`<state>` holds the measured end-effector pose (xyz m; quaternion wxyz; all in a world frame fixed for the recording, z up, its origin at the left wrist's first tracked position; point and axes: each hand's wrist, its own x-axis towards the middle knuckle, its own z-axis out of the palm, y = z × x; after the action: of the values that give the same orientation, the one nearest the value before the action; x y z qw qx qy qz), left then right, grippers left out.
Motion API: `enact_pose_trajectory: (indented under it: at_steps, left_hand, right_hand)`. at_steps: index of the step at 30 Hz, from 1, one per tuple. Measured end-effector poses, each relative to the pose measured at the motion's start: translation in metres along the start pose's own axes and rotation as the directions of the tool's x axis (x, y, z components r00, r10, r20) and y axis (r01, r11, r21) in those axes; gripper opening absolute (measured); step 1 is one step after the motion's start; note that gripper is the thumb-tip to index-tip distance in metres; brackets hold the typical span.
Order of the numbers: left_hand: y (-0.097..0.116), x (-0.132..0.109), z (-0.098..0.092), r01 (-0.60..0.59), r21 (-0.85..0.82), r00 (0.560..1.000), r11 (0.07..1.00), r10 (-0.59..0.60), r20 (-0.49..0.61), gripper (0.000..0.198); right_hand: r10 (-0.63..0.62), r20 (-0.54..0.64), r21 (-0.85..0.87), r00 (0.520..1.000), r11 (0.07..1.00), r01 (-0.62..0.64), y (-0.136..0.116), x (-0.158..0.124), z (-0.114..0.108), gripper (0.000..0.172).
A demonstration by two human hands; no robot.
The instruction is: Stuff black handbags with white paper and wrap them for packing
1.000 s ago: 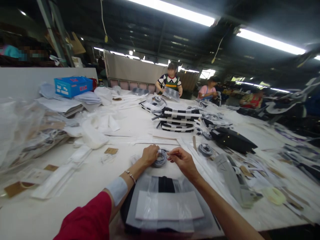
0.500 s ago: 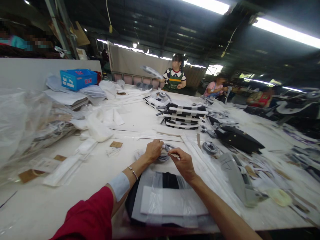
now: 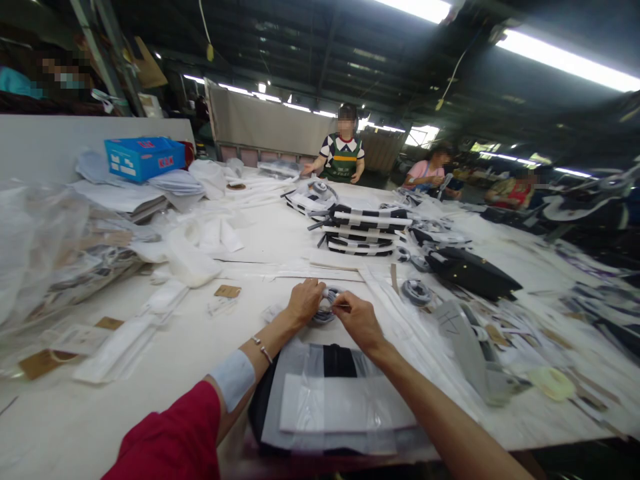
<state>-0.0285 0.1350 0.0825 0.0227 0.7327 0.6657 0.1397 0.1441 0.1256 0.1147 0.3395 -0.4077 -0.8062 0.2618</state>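
A coiled grey strap (image 3: 325,315) lies at the far end of a wrapped grey-and-black bag (image 3: 345,400). My left hand (image 3: 306,301) is closed on the coil's left side, where a whitish wrap shows. At the right side of the coil, the thumb and fingers of my right hand (image 3: 356,319) are pinched together on its edge; the exact spot they grip is partly hidden. Clear film and a white sheet cover the front of the bag, which lies close to me below both wrists.
Stacked black-and-white bags (image 3: 367,230) stand ahead. A second coil (image 3: 416,292), a black bag (image 3: 473,272) and a grey tape dispenser (image 3: 465,353) are to the right. Plastic film (image 3: 40,247) and a blue box (image 3: 145,159) occupy the left. A co-worker (image 3: 343,153) stands across the table.
My right fingers have drawn slightly closer to the coil; my left hand stays on it. Across the table, the co-worker has lowered a grey item onto the tabletop. The view has shifted slightly.
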Motion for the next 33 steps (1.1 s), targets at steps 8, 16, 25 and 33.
enact_pose_trajectory:
  at_steps: [8,16,25,33]
  left_hand:
    - [0.005,-0.003,-0.008,-0.02,0.015,1.0,1.0,0.02,-0.015,0.019]
    - [0.007,-0.003,-0.008,-0.001,0.004,1.0,1.0,0.001,-0.019,0.023]
    - [0.008,-0.004,-0.012,0.073,-0.08,0.996,0.994,-0.069,0.051,0.033]
    - [-0.024,0.027,-0.029,0.122,-0.323,0.961,0.939,-0.03,0.274,0.032]
  right_hand:
    - [-0.361,0.085,-0.527,0.929,0.774,0.35,0.019,0.002,0.022,0.015]
    - [-0.415,-0.023,-0.498,0.909,0.793,0.35,0.033,0.033,0.033,0.026]
    - [-0.413,0.037,-0.493,0.91,0.784,0.376,0.062,0.038,0.048,0.032]
    - [-0.476,0.041,-0.463,0.878,0.77,0.439,0.064,0.039,0.047,0.029]
